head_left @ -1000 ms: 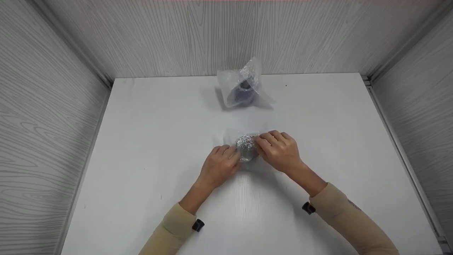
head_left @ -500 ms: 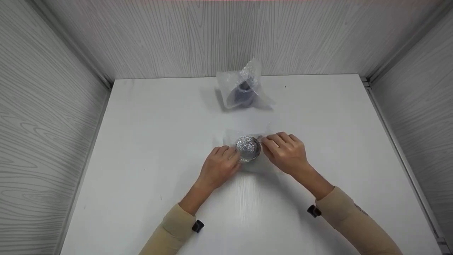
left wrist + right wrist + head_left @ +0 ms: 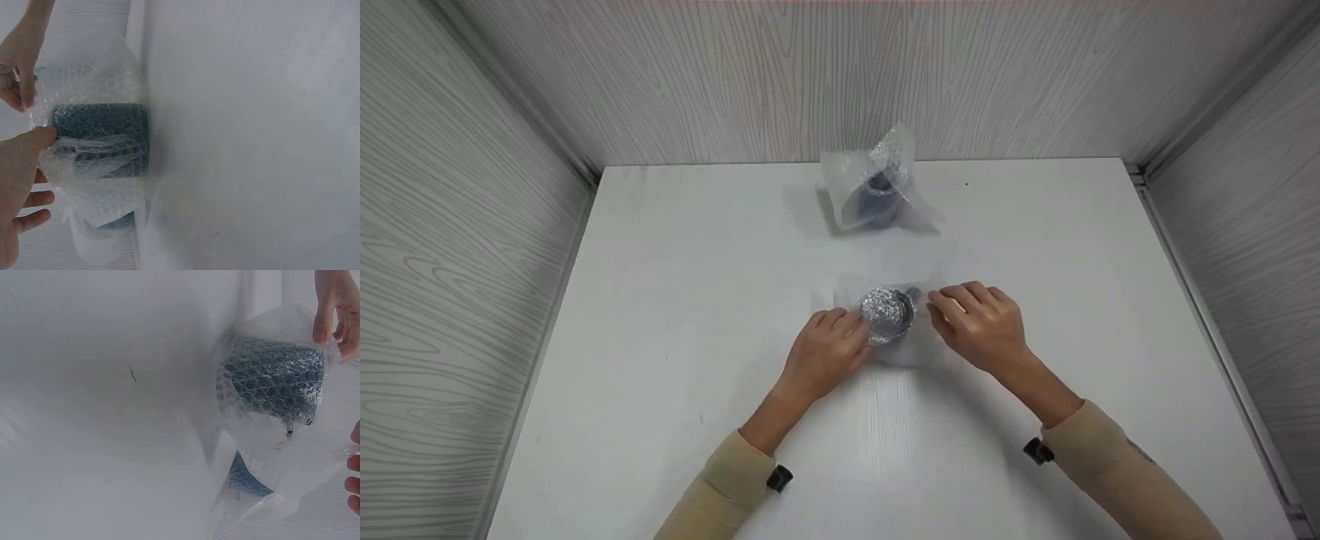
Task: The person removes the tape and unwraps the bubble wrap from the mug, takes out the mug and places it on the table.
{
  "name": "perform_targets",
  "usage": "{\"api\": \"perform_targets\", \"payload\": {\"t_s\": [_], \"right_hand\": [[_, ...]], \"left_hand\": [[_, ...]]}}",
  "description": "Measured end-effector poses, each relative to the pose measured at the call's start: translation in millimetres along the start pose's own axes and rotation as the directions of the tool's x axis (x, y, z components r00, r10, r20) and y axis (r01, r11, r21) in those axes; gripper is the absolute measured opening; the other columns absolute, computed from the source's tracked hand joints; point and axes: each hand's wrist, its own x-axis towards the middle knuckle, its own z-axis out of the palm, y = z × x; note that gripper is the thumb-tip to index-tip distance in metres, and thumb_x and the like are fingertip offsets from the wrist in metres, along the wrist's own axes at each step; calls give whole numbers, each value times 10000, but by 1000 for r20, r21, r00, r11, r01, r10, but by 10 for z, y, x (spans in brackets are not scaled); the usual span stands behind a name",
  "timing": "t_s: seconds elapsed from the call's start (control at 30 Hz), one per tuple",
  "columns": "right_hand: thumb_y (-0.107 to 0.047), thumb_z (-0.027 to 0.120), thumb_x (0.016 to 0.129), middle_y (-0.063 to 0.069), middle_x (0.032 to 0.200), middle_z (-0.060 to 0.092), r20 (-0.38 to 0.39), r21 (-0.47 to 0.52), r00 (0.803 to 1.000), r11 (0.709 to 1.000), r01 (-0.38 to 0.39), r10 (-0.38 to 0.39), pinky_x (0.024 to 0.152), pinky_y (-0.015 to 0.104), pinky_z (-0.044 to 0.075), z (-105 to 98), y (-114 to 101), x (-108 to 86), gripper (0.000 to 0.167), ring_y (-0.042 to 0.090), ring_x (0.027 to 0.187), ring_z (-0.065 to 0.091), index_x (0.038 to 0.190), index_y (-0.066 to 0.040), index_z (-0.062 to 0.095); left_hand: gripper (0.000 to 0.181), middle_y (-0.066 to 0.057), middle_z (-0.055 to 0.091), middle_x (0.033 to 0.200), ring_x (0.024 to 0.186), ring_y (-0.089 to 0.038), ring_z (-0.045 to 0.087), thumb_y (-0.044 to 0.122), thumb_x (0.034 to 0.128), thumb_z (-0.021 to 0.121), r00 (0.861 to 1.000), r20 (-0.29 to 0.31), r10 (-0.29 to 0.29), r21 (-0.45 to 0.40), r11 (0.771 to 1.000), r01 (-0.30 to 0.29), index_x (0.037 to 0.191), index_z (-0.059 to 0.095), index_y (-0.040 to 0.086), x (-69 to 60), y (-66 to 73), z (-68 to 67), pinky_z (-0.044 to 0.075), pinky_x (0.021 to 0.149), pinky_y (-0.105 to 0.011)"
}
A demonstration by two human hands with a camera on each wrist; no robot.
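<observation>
A dark teal cylinder [image 3: 104, 121] stands upright on the white table, loosely wrapped in clear bubble wrap [image 3: 287, 461]. From above, its round top [image 3: 887, 309] looks silvery through the film. My left hand [image 3: 826, 349] grips the near left side of the rim, its thumb on the wrap and the other fingers behind. On the right, my right hand [image 3: 979, 326] pinches a loose edge of the bubble wrap, drawn out from the cylinder. Its fingertips are partly cut off in the right wrist view. What the cylinder is, the wrap hides.
Behind it, near the table's back edge, stands a second bubble-wrapped bundle [image 3: 877, 199] with a bluish-purple thing inside. Wood-grain panels [image 3: 780, 75] enclose the white table [image 3: 675, 262] at the back and both sides.
My right hand has moved right, away from the cylinder's top, and the loose wrap edge has shifted with it. The round top is more exposed. My left hand has stayed in place.
</observation>
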Motion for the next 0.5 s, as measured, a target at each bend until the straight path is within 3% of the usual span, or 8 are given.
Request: {"api": "perform_targets", "payload": {"t_s": [0.2, 0.5], "right_hand": [[-180, 716, 972, 57, 881, 805, 25, -13, 1000, 1000, -8, 8, 580, 390, 608, -31, 54, -68, 137, 262, 740, 753, 982, -81, 810], [-120, 810, 861, 64, 880, 800, 35, -14, 999, 1000, -18, 19, 579, 403, 611, -75, 144, -167, 163, 265, 731, 748, 1019, -77, 802]], "left_hand": [[316, 18, 757, 1093, 1034, -169, 715, 380, 888, 826, 1000, 8, 1, -3, 1000, -1, 1114, 746, 175, -3, 0, 6, 593, 897, -306], [318, 12, 758, 1092, 1034, -175, 717, 364, 890, 824, 1000, 18, 1, -16, 1000, 0, 1118, 737, 161, -6, -7, 14, 598, 898, -319]]}}
